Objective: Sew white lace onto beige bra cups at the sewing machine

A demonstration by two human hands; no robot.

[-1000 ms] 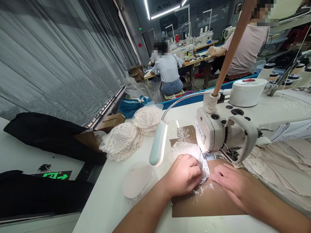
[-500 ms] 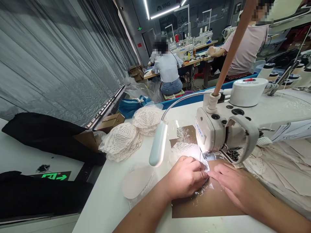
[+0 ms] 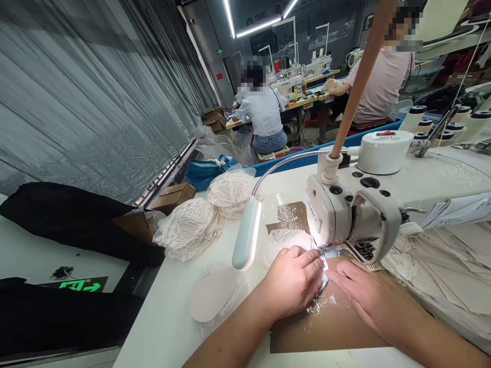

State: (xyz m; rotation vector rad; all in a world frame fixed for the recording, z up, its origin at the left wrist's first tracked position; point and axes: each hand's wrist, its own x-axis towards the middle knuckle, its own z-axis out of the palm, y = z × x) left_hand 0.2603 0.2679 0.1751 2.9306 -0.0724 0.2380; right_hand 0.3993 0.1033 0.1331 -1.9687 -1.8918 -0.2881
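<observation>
A white lace piece (image 3: 290,240) lies under the head of a white sewing machine (image 3: 330,210), its near edge running between my hands. My left hand (image 3: 296,282) is closed over that edge, fingers bent and pressed down close to the needle area. My right hand (image 3: 362,290) rests on the brown plate (image 3: 307,335), with the index finger stretched out to the lace edge and the other fingers partly folded. The needle and presser foot are largely hidden by the machine head and my fingers. Clear, shiny tape covers part of the plate.
Stacked lace pieces (image 3: 190,227) and a beige oval pad (image 3: 215,294) lie on the left. A lamp (image 3: 247,235) hangs over the table. Beige fabric pieces (image 3: 452,260) are heaped right; thread cones (image 3: 414,118) stand behind. Two people sit at the back.
My left hand's fingers have shifted slightly forward toward the needle, and a small gap now shows between my hands. The camera view has moved a little.
</observation>
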